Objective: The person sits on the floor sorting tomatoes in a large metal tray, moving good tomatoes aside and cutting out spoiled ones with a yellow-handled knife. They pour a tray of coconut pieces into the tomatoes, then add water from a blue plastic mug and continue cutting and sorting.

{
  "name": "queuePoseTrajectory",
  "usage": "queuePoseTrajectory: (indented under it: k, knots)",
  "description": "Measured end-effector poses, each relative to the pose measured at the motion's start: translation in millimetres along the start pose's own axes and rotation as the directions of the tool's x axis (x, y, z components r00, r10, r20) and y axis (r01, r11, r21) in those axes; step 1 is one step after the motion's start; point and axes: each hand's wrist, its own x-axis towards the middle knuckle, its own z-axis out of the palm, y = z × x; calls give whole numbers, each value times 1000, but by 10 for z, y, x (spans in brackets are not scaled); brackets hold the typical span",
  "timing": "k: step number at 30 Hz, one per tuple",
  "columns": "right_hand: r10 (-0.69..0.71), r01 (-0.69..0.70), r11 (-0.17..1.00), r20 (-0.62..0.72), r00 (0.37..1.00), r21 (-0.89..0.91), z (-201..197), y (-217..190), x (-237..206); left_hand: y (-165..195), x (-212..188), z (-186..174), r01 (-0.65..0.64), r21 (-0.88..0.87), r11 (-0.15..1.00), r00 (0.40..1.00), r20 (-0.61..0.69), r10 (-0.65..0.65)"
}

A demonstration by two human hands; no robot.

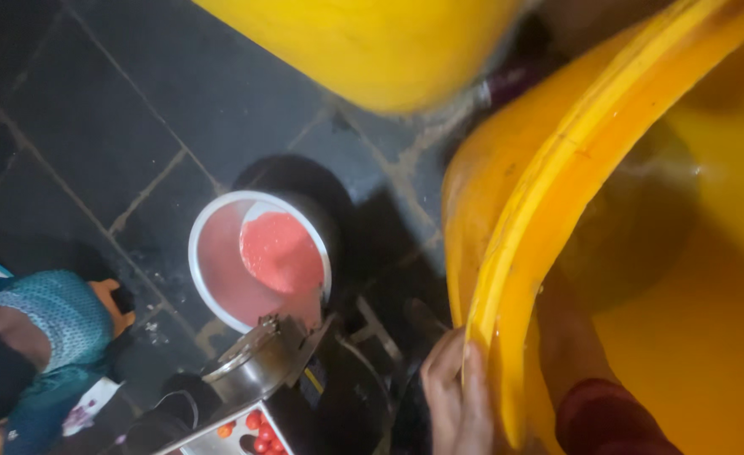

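Note:
My left hand (456,396) clasps the rim of a big yellow plastic barrel (515,253) at the lower middle, fingers curled over its edge. My right arm (567,341), in a dark red sleeve, reaches down inside the barrel, which holds water. Its hand is lost in the murky water and shadow, so I cannot tell what it does. Left of the barrel a round metal pot (212,261) stands on the floor, holding pink-red pulp (281,251).
A metal grinder spout (262,354) hangs over the pot's near rim, with small red tomatoes (258,430) in its tray below. A second yellow barrel (372,42) stands at the top. Another person in teal cloth (56,324) crouches at the left on the dark stone-tile floor (94,109).

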Motion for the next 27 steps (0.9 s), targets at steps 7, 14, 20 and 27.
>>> queuePoseTrajectory:
  k: [7,14,20,27]
  knots:
    - [-240,229,874,-30,970,428,-654,87,-239,190,142,-339,2,-283,959,992,123,34]
    - [-510,475,749,-58,858,462,-2165,498,-1502,125,249,-365,-240,-61,969,966,-115,232]
    - [-595,577,589,-178,783,566,-3192,421,-3550,878,252,-635,-300,-460,836,935,33,353]
    - [-779,772,216,-371,505,597,-3021,237,-5011,2137,761,-62,397,-826,401,719,551,423]
